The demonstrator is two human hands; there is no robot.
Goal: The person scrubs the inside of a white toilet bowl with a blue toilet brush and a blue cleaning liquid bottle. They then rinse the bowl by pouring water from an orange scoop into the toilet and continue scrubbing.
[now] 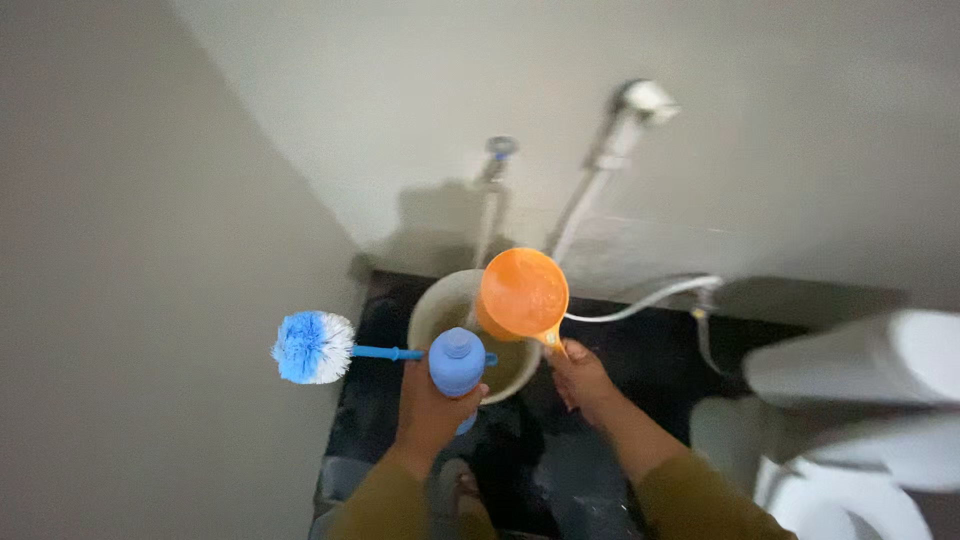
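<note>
Looking down from my head, my left hand (432, 400) is wrapped around two things at once: a blue plastic bottle (457, 364) with a rounded cap, held upright, and the thin blue handle of a toilet brush (313, 347), whose blue and white bristles stick out sideways to my left, clear of my sleeve. My right hand (580, 378) is closed on the handle of an orange plastic dipper (522, 294), tilted so its smooth, round bowl hangs over the pale bucket (432, 312), which stands on the dark wet floor (370, 400) against the wall. Water lies in the bucket. A metal tap (497, 152) and a hose sprayer (640, 102) sit on the wall above it, and the white toilet (850, 400) is at my right.
</note>
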